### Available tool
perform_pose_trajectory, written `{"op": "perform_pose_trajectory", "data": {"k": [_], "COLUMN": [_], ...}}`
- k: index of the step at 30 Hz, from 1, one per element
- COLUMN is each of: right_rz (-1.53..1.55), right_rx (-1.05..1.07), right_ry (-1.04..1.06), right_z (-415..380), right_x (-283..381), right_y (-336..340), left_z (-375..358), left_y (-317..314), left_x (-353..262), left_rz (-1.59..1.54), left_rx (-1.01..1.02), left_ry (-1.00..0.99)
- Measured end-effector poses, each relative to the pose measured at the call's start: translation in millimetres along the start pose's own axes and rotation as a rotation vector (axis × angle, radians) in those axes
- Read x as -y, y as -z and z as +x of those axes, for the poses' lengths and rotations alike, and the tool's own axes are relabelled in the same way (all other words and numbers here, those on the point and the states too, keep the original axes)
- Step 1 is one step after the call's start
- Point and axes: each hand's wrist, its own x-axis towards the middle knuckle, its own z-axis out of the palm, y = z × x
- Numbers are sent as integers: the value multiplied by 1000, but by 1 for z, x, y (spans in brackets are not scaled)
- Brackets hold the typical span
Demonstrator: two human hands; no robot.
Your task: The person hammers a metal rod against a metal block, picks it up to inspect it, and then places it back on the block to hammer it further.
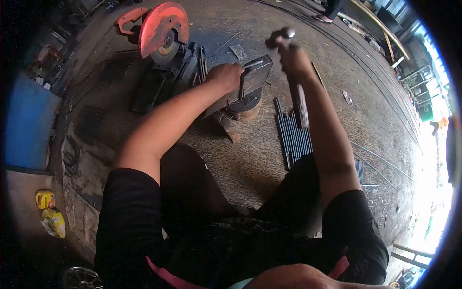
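Note:
My right hand (294, 62) is wrapped around a hammer (302, 107), raised to the right of a dark steel block. Its metal head points up and away from me, and the pale end of the wooden handle hangs below my wrist. My left hand (226, 77) is closed at the left edge of the steel block (257, 77); its fingers hide whatever they grip. A short, shiny metal piece (252, 63) lies along the block's top, close to my left fingertips. Beneath the block stands a round wooden stump (249, 113).
A cut-off saw with a red guard (162, 32) stands left of the block. Several cut metal rods (294, 137) lie on the floor (240, 161) at right, with longer rods beyond. Another person's foot (322, 19) shows at the far top right.

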Motion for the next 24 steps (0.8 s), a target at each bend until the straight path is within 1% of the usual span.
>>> {"op": "perform_pose_trajectory", "data": {"k": [1,2,3,4,6,8,9,10,11,12,13,14,15,16,17,18,19,20,22,24], "right_rz": [26,164,281,422,608,375,57,-98,-246,-16,51,50,31,14,16,68,119,118,258,436], "right_rx": [-44,-189,-208,-265,-300,-341,-278,-251,134,186,64,69,105,134,132,80,28,31,-148,-168], "right_ry": [58,135,229,275,383,269,131,176,-99,-228,-57,-65,-139,-203,-201,-137,-73,-75,116,197], "right_z": [-9,-14,-7,-21,-11,-15,-20,9,7,-10,-9,-5,-9,-9,-7,-4,-4,-3,-10,-11], "right_x": [24,39,45,66,58,48,42,-8,-16,-10,-19,-30,-18,-5,-1,0,6,12,40,48], "right_y": [17,23,32,40,40,25,16,-16,-25,-24,-34,-33,-22,-12,-7,-3,2,10,30,38], "left_z": [1,6,10,8,4,0,0,1,4,9,10,4,-3,-5,-7,-9,-7,-3,2,3], "left_y": [-6,-13,-18,-16,-11,-6,-3,-7,-17,-19,-8,-2,3,7,10,10,7,3,-3,-3], "left_x": [3,9,13,12,12,8,5,8,16,19,16,12,7,3,-2,-4,-1,3,10,11], "left_rz": [-6,-22,-37,-42,-27,-24,-20,-19,-19,-16,-12,-14,-17,-16,-1,12,12,-4,-26,-39], "left_rx": [6,-48,-103,-99,-147,-116,-92,-97,-112,-131,-141,-98,-55,-58,-64,-65,-63,-82,-95,-119], "left_ry": [1,-52,-104,-101,-141,-110,-86,-91,-119,-148,-153,-135,-117,-118,-72,-26,-26,-48,-59,-104]}}
